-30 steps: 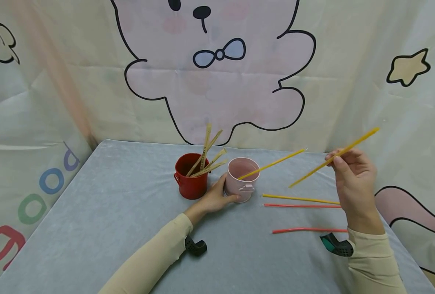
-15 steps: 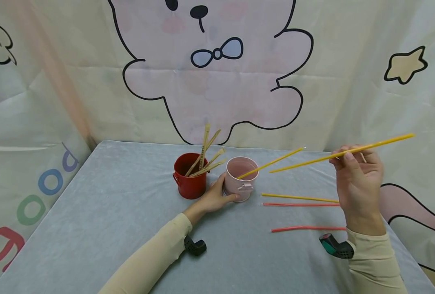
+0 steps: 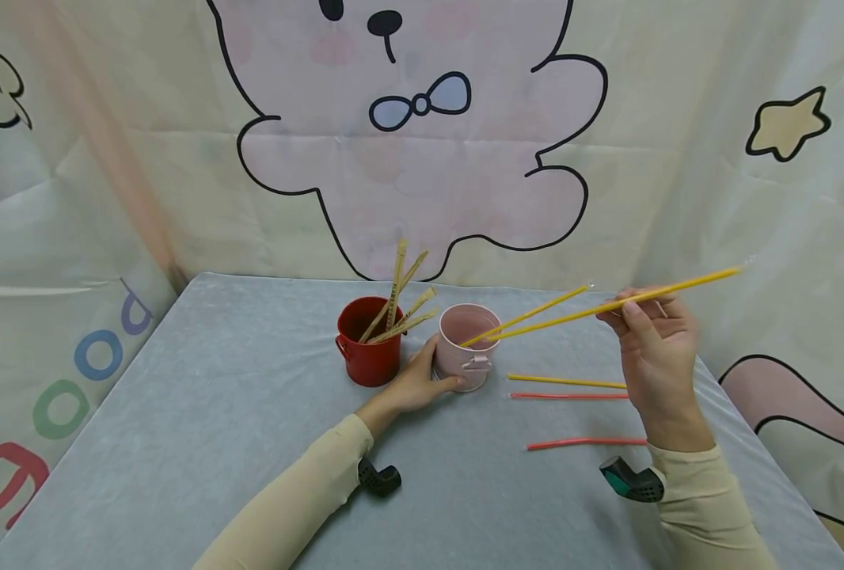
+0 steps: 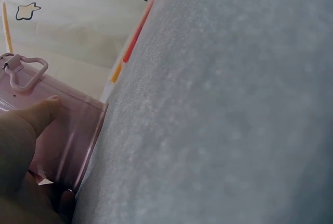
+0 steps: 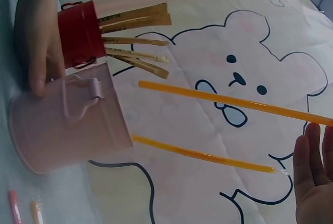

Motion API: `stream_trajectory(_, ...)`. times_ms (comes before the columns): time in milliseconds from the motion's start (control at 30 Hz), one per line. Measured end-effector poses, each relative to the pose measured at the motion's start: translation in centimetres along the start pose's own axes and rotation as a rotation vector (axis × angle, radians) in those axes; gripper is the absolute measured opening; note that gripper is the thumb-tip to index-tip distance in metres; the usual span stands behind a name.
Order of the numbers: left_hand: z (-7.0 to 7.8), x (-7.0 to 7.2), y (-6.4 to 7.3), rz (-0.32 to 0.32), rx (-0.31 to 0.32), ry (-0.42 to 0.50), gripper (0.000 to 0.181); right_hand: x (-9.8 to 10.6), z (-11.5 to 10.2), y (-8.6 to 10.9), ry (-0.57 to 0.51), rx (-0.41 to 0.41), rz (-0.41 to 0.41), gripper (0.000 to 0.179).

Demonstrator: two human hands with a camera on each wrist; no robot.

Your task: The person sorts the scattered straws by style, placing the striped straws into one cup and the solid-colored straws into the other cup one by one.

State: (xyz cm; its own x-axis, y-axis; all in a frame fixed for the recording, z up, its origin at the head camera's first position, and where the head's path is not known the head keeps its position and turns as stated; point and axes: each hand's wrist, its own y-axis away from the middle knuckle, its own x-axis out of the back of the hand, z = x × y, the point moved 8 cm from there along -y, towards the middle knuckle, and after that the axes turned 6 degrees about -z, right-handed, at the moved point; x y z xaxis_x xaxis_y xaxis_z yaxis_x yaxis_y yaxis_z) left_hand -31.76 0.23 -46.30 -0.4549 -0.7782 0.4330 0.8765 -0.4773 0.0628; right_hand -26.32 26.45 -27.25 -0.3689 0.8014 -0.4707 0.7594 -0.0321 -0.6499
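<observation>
Leaning out of the pink bucket [image 3: 456, 361] toward two o'clock in the head view, the propped yellow straw [image 3: 529, 316] has its lower end hidden inside, and a faint clear tip at its upper end is hard to make out. At nine o'clock of that bucket, just beside it, the red bucket [image 3: 372, 362] likewise conceals the bottoms of several paper-wrapped straws [image 3: 396, 286], and the print on them is too small to read. Between three and four o'clock, on the tabletop [image 3: 215, 380], lie the flat yellow straw [image 3: 568, 381] and, close below it, the upper coral straw [image 3: 568, 396]; farther round, at four o'clock, is the lower coral straw [image 3: 586, 442]. The right ends of all three are blocked from sight by the right hand [image 3: 653, 348] and its forearm. That hand, at three o'clock and raised, pinches the held yellow straw [image 3: 564, 319] between thumb and fingers, its long end slanting down toward eight o'clock. In the head view its tip overlaps the pink rim; from the right wrist it shows apart from the rim, over the mouth, while its far end is cut off at that frame's edge. At eight o'clock of the pink bucket, the left hand [image 3: 416, 381] grips its wall, thumb across the front; the fingers behind are mostly hidden, and dark in the left wrist view.
</observation>
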Motion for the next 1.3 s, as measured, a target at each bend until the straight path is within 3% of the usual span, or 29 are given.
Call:
stream_trajectory(200,0.1,0.0,0.0,0.002,-0.011,0.001,0.090,0.2,1.5,0.3,0.065,-0.058,-0.024,0.019)
stream_trajectory(433,0.1,0.0,0.0,0.004,-0.019,0.006,0.087,0.8,3.1,0.7,0.176,-0.120,0.004,0.018)
stream_trajectory(667,0.1,0.0,0.0,0.009,-0.017,0.002,0.087,1.0,4.3,1.1,0.219,-0.170,0.013,0.016)
stream_trajectory(900,0.0,0.0,-0.3,0.005,-0.013,-0.004,0.089,1.2,5.6,1.4,0.291,-0.222,-0.023,0.019)
stream_trajectory(1300,-0.3,-0.1,-0.4,0.010,0.011,-0.022,0.090,1.4,8.5,2.4,0.543,-0.392,-0.126,0.009)
